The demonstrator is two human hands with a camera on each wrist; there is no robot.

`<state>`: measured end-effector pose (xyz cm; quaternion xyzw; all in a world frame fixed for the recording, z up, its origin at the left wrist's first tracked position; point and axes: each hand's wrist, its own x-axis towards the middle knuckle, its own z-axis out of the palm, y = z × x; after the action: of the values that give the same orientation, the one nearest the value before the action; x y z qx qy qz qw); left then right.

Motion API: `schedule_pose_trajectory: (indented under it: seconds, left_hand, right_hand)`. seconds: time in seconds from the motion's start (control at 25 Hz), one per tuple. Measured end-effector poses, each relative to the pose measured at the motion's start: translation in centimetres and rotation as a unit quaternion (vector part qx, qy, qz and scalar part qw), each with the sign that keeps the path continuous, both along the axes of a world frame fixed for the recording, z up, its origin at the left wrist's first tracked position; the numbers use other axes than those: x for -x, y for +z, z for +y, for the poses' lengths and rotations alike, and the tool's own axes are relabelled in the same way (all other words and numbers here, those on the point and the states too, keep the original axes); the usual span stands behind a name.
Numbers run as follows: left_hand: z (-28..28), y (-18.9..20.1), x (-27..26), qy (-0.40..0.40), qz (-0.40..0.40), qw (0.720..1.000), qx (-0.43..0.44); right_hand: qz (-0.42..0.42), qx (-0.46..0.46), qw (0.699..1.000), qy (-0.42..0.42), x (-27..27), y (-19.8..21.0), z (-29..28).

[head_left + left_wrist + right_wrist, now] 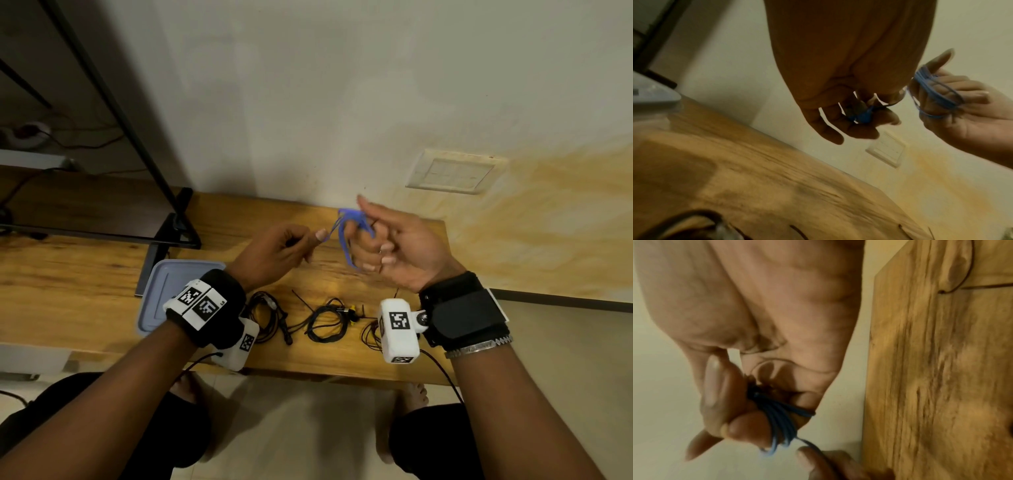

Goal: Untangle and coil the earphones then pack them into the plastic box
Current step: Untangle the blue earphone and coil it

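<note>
Blue earphones (344,233) are held above the wooden table (85,274) near the wall. Their cable is wound in several loops around the curled fingers of my right hand (368,240), whose index finger points up. My left hand (317,240) pinches the free end of the blue cable just left of the coil. In the left wrist view the left hand (863,118) grips a blue piece, with the blue coil (937,91) beyond it. The right wrist view shows the blue loops (781,418) around the fingers. The grey-blue plastic box (161,284) lies on the table by my left wrist.
Two black earphone sets (267,315) (325,323) and a reddish cable (370,337) lie loose on the table under my wrists. A black stand (171,236) rises at the left. The wall with a switch plate (452,173) is close behind the hands.
</note>
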<state>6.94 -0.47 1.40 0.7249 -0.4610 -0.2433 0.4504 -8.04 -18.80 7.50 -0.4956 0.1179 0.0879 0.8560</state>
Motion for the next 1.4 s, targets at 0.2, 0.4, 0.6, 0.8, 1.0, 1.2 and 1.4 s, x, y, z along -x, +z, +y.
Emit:
schedule_pose_trajectory:
  seconds: [0.2, 0.4, 0.6, 0.8, 1.0, 1.2, 1.4]
  left_hand:
    - [-1.1, -1.5, 1.9, -0.033, 0.133, 0.99, 0.042]
    - [-1.7, -1.3, 2.1, -0.006, 0.084, 0.996, 0.002]
    - [-0.7, -1.4, 1.9, -0.009, -0.134, 0.99, -0.036]
    - [-0.1, -1.1, 1.0, -0.008, -0.144, 0.99, 0.003]
    - [-0.4, -1.0, 1.2, -0.013, -0.144, 0.989, 0.044]
    - [-0.6, -0.5, 1.3, -0.048, -0.1, 0.992, 0.066]
    - [-0.7, -0.3, 1.6, -0.024, -0.096, 0.991, 0.094]
  right_hand:
    - [-0.086, -0.059, 0.975, -0.194, -1.4, -0.7, 0.5]
    - [-0.029, 0.242, 0.934, -0.26, -2.6, -2.3, 3.1]
    - [0.104, 0.466, 0.875, -0.084, -2.9, -4.3, 3.1]
    - [0.187, 0.347, 0.916, -0.071, -2.7, -3.1, 3.5]
    - [0.202, 0.202, 0.951, -0.121, -2.6, -2.2, 4.5]
    - [0.226, 0.139, 0.95, -0.163, -2.8, -1.9, 4.6]
    - [0.208, 0.12, 0.955, -0.173, -2.7, -2.2, 3.9]
